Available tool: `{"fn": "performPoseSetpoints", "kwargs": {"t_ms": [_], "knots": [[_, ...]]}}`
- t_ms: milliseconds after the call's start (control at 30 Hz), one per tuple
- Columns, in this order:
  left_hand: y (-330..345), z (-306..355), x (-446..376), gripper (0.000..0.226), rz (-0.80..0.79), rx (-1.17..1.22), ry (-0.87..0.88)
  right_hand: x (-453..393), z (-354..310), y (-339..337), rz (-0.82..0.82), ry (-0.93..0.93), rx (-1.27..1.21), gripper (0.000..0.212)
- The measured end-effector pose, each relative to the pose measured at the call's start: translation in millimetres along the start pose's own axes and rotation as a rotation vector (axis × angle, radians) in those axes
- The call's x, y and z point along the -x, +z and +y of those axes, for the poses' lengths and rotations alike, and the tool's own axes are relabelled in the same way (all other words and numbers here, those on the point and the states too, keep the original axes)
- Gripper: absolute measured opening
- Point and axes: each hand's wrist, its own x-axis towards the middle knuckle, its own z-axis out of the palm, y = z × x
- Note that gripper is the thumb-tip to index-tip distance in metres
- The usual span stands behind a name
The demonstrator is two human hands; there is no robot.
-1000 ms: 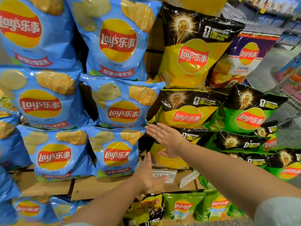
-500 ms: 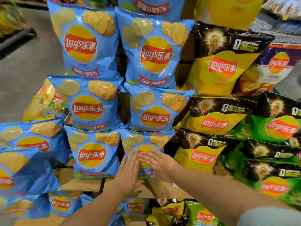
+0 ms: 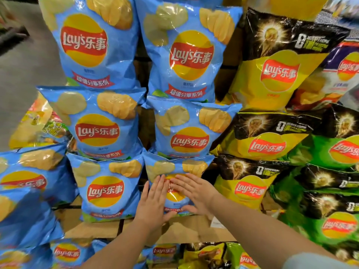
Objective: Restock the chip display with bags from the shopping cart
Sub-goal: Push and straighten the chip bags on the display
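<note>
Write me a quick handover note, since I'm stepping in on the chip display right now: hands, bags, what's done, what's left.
Left hand: open, flat against the lowest blue Lay's bag in the right blue column.
Right hand: open, flat on the same bag, fingertips over its logo.
That bag stands on the cardboard shelf, beside another blue bag, under the stacked blue ones; yellow Lay's bags sit to its right.
Done: the bag is in its slot, being pressed in.
Left: release it and fetch more bags; the shopping cart is not in view.
</note>
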Motion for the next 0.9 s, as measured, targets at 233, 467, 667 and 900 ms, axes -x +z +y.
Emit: {"fn": "performPoseSetpoints", "kwargs": {"t_ms": [233,467,667,900], "knots": [[0.4,4.1,2.4,0.098,0.224,-0.048,0.005,10.1,-3.9,4.5,0.270,0.104,0.008,0.068],[-7.6,-7.1,-19.7,0.120,0.262,-0.006,0.077,8.4,1.4,6.5,0.292,0.379,-0.126,0.084],[-12.3,-10.7,-12.3,0.120,0.205,-0.034,0.048,14.1,8.1,9.5,0.309,0.317,-0.139,0.083],[-39.1,-22.9,26.4,0.104,0.194,-0.088,-0.093,12.7,-2.6,-11.5,0.460,-0.056,-0.115,0.072]]}}
